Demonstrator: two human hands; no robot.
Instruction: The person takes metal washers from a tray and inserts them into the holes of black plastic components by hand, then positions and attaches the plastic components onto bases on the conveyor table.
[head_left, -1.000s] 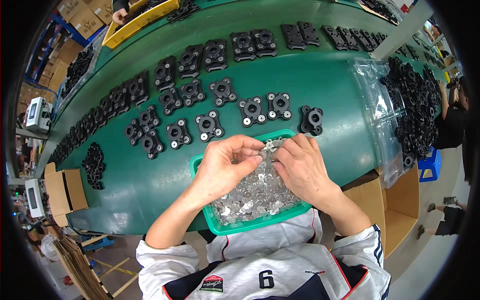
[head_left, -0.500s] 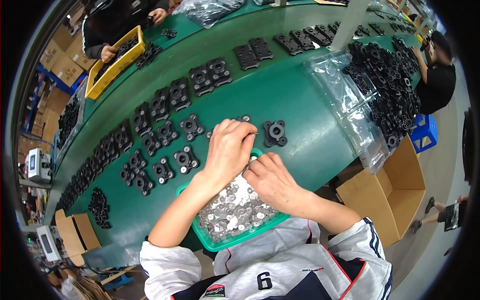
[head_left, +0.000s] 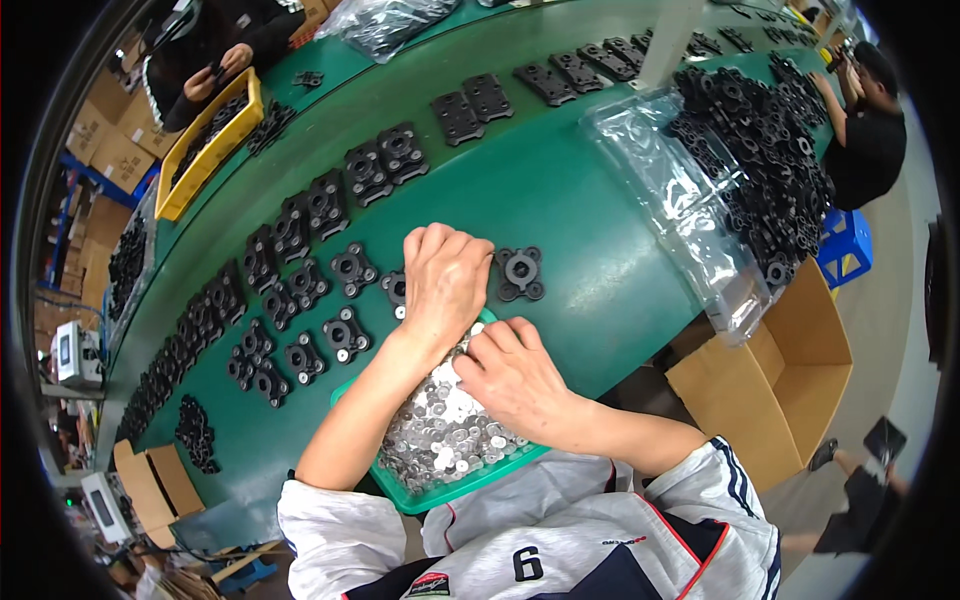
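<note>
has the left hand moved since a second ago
Yes. Judged against the lone black part beyond the green tray, the left hand has moved forward and right, from over the tray to just left of that part.

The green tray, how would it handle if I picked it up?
The green tray is probably heavy for its size: metallic-looking discs are heaped inside. Being flat and loose, they'd likely slide about. Some might spill if tilted, since it's open-topped.
</note>
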